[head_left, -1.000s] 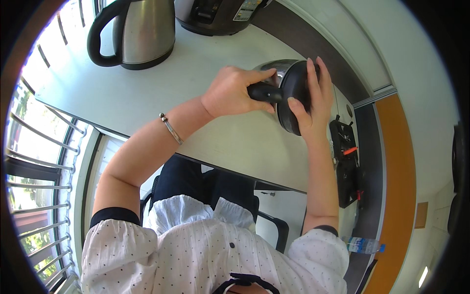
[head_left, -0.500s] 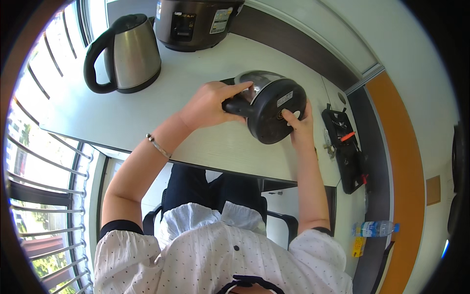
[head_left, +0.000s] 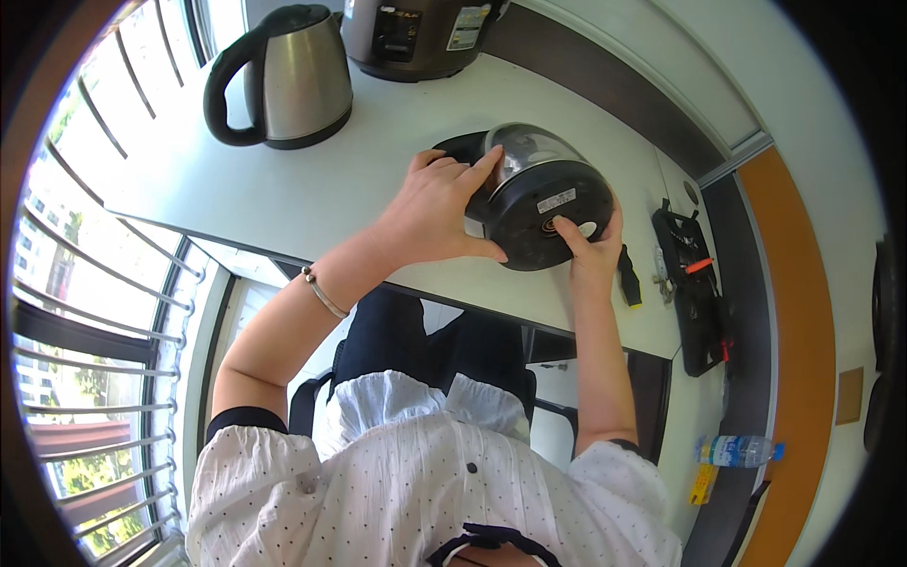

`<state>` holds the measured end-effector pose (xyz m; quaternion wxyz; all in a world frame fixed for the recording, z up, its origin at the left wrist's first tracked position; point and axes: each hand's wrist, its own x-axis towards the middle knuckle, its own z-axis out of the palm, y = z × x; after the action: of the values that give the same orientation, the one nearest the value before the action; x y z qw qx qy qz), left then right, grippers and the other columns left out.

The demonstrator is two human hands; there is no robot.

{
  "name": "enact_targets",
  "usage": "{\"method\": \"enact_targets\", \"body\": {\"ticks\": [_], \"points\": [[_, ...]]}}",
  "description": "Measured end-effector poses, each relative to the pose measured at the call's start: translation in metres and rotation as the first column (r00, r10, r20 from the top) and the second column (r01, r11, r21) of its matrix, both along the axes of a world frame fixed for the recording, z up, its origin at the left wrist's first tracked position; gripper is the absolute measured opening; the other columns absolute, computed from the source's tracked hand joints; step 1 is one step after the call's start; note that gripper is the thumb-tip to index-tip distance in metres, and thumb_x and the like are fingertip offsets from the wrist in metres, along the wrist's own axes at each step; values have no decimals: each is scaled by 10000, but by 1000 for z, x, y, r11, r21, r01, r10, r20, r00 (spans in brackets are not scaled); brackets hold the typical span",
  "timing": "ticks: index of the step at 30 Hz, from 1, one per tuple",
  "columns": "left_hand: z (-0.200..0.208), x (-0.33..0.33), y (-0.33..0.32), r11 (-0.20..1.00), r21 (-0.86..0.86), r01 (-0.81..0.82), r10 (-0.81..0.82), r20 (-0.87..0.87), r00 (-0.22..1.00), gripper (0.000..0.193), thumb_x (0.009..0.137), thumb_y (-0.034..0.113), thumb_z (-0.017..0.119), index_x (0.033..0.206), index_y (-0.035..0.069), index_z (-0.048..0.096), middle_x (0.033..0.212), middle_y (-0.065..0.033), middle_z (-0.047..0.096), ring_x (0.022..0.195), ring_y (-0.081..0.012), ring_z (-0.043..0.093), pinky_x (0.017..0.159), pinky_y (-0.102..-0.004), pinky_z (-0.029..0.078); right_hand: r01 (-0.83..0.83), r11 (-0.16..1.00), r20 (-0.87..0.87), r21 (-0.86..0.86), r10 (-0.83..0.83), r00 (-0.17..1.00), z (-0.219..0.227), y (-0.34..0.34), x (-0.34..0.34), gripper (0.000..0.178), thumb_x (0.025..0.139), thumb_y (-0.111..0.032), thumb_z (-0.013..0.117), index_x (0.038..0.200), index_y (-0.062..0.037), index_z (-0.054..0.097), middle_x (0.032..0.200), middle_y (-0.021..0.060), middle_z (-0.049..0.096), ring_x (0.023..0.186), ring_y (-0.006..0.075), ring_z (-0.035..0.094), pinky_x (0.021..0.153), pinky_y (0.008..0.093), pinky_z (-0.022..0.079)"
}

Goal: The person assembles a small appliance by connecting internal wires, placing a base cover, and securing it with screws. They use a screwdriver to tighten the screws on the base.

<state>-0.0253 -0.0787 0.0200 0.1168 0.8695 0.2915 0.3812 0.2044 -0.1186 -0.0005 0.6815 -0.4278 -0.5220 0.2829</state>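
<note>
An electric kettle (head_left: 527, 225) with a shiny metal body and black base is tipped over above the table, its underside turned toward me. A pale label and a round centre fitting show on that base. My left hand (head_left: 430, 210) grips it from the handle side, index finger on the metal and thumb at the base's rim; the black handle is mostly hidden behind this hand. My right hand (head_left: 595, 253) clasps the right edge, with its thumb pressed on the underside near the centre and its other fingers mostly hidden behind.
Another steel kettle (head_left: 305, 80) with a black handle stands at the far left, beside a brown cooker (head_left: 416, 42). Right of my right wrist lies a black screwdriver-like handle (head_left: 628, 277). Further right are an open black tool case (head_left: 694, 293) and a water bottle (head_left: 740, 451).
My left hand has shifted its hold from the handle, thumb now spread to the base's lower rim. The base faces me more squarely. The whole view has shifted slightly.
</note>
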Motion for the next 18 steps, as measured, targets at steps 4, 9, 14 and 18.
{"method": "enact_targets", "body": {"ticks": [4, 9, 14, 18], "points": [[-8, 2, 3, 1000, 0, 6, -6, 82, 997, 1051, 513, 382, 839, 1371, 1, 365, 841, -128, 571, 875, -311, 531, 985, -389, 276, 40, 999, 52, -16, -39, 998, -8, -2, 3, 819, 615, -73, 818, 1313, -5, 394, 1184, 103, 538, 1109, 194, 508, 971, 323, 395], [-7, 1, 6, 998, -64, 25, -19, 91, 996, 1028, 494, 330, 837, 1360, 8, 388, 812, -118, 557, 846, -295, 527, 964, -386, 284, 106, 994, 117, 9, -107, 987, -11, -3, 1, 811, 626, -102, 827, 1306, 3, 398, 1183, 104, 534, 1099, 194, 509, 977, 318, 384], [-10, 1, 4, 1000, 9, -8, 7, 119, 993, 1013, 523, 358, 827, 1362, 6, 382, 777, -109, 546, 829, -288, 530, 950, -381, 290, 98, 995, 153, 17, -100, 983, -9, -4, -2, 815, 635, -105, 825, 1312, 7, 385, 1195, 110, 523, 1103, 195, 505, 986, 317, 375], [-11, 3, 5, 999, -28, -44, 47, 107, 993, 1008, 545, 381, 822, 1365, 1, 375, 762, -110, 542, 816, -286, 529, 948, -378, 293, 140, 988, 232, 59, -150, 961, -4, -9, -11, 820, 637, -104, 824, 1315, 9, 376, 1213, 114, 509, 1113, 201, 498, 987, 319, 373]]}}
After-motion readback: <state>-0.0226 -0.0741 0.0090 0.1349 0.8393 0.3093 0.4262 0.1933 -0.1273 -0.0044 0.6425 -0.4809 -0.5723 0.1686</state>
